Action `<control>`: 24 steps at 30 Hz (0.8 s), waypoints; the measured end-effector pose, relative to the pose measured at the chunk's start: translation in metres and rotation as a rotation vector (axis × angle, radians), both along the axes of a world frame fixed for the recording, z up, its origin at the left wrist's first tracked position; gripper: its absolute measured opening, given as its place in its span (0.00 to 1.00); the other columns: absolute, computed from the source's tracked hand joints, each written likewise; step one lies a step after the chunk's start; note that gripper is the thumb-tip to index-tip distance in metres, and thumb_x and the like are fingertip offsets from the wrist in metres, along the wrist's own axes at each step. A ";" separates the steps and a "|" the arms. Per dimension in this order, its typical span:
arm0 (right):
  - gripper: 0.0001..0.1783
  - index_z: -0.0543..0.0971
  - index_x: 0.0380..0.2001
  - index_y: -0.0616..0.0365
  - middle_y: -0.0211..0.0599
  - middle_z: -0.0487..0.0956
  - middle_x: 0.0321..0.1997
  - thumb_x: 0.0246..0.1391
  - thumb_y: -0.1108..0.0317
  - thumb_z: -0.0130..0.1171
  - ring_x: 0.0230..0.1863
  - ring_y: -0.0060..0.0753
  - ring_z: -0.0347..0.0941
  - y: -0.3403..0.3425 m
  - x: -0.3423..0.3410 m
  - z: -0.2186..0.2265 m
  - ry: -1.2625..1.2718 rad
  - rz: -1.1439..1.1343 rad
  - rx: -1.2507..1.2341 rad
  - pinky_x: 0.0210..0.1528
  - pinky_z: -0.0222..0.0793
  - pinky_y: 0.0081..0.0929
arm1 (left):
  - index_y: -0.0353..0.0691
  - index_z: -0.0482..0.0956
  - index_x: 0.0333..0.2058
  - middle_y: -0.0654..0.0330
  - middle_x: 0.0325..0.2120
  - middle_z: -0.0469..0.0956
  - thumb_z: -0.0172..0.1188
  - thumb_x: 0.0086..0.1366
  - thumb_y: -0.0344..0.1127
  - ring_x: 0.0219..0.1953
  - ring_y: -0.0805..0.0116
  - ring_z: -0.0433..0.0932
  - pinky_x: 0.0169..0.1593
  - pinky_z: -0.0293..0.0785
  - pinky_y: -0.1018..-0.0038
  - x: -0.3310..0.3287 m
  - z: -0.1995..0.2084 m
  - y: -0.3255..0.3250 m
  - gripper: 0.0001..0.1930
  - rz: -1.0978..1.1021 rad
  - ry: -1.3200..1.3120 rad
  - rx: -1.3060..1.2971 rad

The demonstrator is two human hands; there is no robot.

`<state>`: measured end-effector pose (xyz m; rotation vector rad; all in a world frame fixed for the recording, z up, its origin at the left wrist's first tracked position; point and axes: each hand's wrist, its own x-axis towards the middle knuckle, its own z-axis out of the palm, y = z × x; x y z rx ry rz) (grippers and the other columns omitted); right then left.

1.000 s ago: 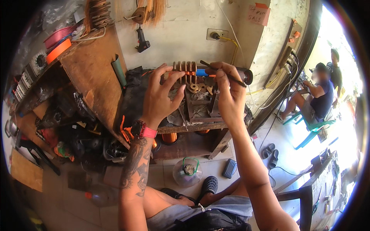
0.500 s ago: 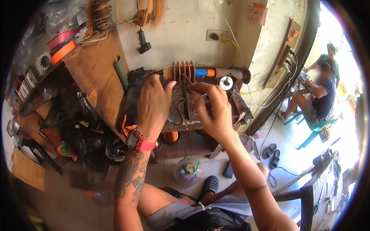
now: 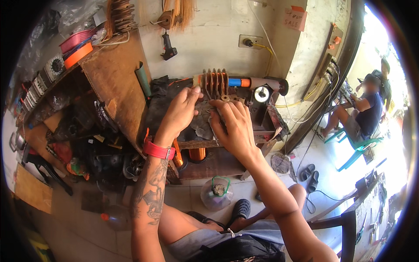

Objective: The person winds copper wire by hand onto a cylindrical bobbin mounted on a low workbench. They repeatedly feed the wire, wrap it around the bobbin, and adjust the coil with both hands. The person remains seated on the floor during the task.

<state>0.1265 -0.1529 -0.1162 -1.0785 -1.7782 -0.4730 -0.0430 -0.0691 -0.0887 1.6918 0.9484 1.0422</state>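
On the bench, a coil winder carries a row of dark flanged discs [image 3: 216,83] on a shaft wrapped in a blue sleeve [image 3: 235,82] and orange. My left hand [image 3: 183,109] is raised just left of the discs, thumb and forefinger pressed together; anything pinched there is too thin to make out. In front of the discs, my right hand [image 3: 235,124] has its fingers bent, the forefinger's tip by a thin bar below the discs. What these fingers grip is hidden. Right of the shaft sits a round white dial [image 3: 262,94].
A wooden panel [image 3: 113,83] stands left of the bench, near cluttered shelves. Copper wire spools [image 3: 197,154] sit beneath the benchtop. A clear jug with a green handle [image 3: 217,194] stands by my feet. At right, a person [image 3: 369,105] sits on a green chair outside.
My left wrist has turned, and its fingers have come together in a pinch. My right hand has dropped slightly and moved closer to the bench. The view has shifted a little.
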 end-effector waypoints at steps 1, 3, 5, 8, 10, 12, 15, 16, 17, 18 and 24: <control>0.16 0.79 0.51 0.54 0.35 0.83 0.42 0.59 0.71 0.65 0.44 0.42 0.76 -0.001 0.001 0.000 -0.003 -0.001 0.010 0.47 0.67 0.41 | 0.37 0.80 0.46 0.62 0.39 0.81 0.48 0.82 0.53 0.43 0.69 0.81 0.50 0.78 0.68 0.001 -0.001 0.000 0.23 0.047 -0.021 0.063; 0.17 0.79 0.52 0.54 0.34 0.83 0.42 0.59 0.71 0.65 0.44 0.42 0.76 -0.001 0.001 0.001 -0.005 0.008 0.031 0.47 0.67 0.41 | 0.35 0.79 0.44 0.59 0.38 0.81 0.48 0.83 0.52 0.43 0.66 0.80 0.50 0.77 0.67 0.000 0.002 -0.001 0.23 0.153 0.044 0.288; 0.17 0.79 0.52 0.54 0.34 0.83 0.42 0.59 0.71 0.65 0.44 0.42 0.76 0.000 0.000 0.003 -0.010 0.009 0.032 0.48 0.67 0.41 | 0.33 0.78 0.43 0.56 0.37 0.80 0.48 0.83 0.50 0.43 0.63 0.80 0.49 0.76 0.66 -0.005 0.007 -0.004 0.23 0.265 0.221 0.611; 0.17 0.80 0.52 0.56 0.36 0.83 0.43 0.59 0.72 0.65 0.44 0.43 0.76 0.003 -0.003 0.004 0.002 0.010 0.021 0.49 0.68 0.40 | 0.32 0.77 0.43 0.53 0.37 0.78 0.47 0.83 0.49 0.42 0.60 0.79 0.50 0.74 0.65 -0.011 0.013 -0.011 0.22 0.277 0.191 0.675; 0.18 0.81 0.53 0.57 0.37 0.84 0.43 0.59 0.72 0.66 0.45 0.43 0.76 0.004 -0.005 0.004 0.013 0.003 0.011 0.51 0.68 0.40 | 0.33 0.77 0.42 0.54 0.37 0.78 0.47 0.83 0.47 0.42 0.62 0.78 0.50 0.73 0.66 -0.013 0.016 -0.013 0.21 0.301 0.177 0.660; 0.18 0.81 0.52 0.57 0.37 0.84 0.43 0.59 0.72 0.66 0.45 0.43 0.76 0.006 -0.007 0.003 0.019 -0.010 0.003 0.51 0.69 0.40 | 0.34 0.77 0.41 0.56 0.36 0.77 0.47 0.83 0.47 0.41 0.65 0.76 0.50 0.73 0.68 -0.014 0.015 -0.013 0.20 0.317 0.105 0.669; 0.17 0.81 0.52 0.57 0.37 0.84 0.44 0.59 0.73 0.65 0.46 0.43 0.76 0.009 -0.008 0.003 0.020 -0.024 0.019 0.51 0.69 0.40 | 0.35 0.77 0.41 0.60 0.34 0.76 0.48 0.82 0.47 0.38 0.68 0.73 0.47 0.71 0.69 -0.019 0.006 -0.011 0.20 0.348 -0.098 0.622; 0.17 0.81 0.52 0.57 0.38 0.84 0.44 0.59 0.73 0.65 0.46 0.44 0.76 0.011 -0.009 0.003 0.025 -0.020 0.020 0.52 0.69 0.40 | 0.34 0.77 0.41 0.59 0.34 0.75 0.48 0.82 0.47 0.37 0.68 0.73 0.46 0.71 0.68 -0.021 0.001 -0.010 0.19 0.360 -0.183 0.569; 0.17 0.81 0.52 0.57 0.38 0.84 0.44 0.60 0.73 0.65 0.46 0.45 0.76 0.012 -0.009 0.003 0.035 -0.015 0.024 0.52 0.69 0.41 | 0.34 0.76 0.41 0.59 0.34 0.75 0.48 0.82 0.46 0.35 0.68 0.72 0.44 0.71 0.68 -0.022 -0.005 -0.009 0.19 0.375 -0.273 0.526; 0.16 0.81 0.52 0.57 0.39 0.84 0.44 0.60 0.73 0.65 0.46 0.45 0.76 0.014 -0.010 0.002 0.046 -0.012 0.029 0.52 0.69 0.41 | 0.35 0.76 0.41 0.60 0.34 0.75 0.47 0.82 0.46 0.35 0.70 0.71 0.43 0.70 0.69 -0.023 -0.012 -0.008 0.19 0.380 -0.304 0.483; 0.14 0.80 0.55 0.58 0.36 0.86 0.47 0.69 0.68 0.61 0.46 0.35 0.80 0.023 -0.017 0.001 0.554 0.241 -0.251 0.53 0.74 0.37 | 0.37 0.77 0.43 0.63 0.35 0.76 0.58 0.75 0.34 0.37 0.73 0.74 0.45 0.72 0.71 -0.013 -0.050 -0.005 0.07 0.376 -0.320 0.382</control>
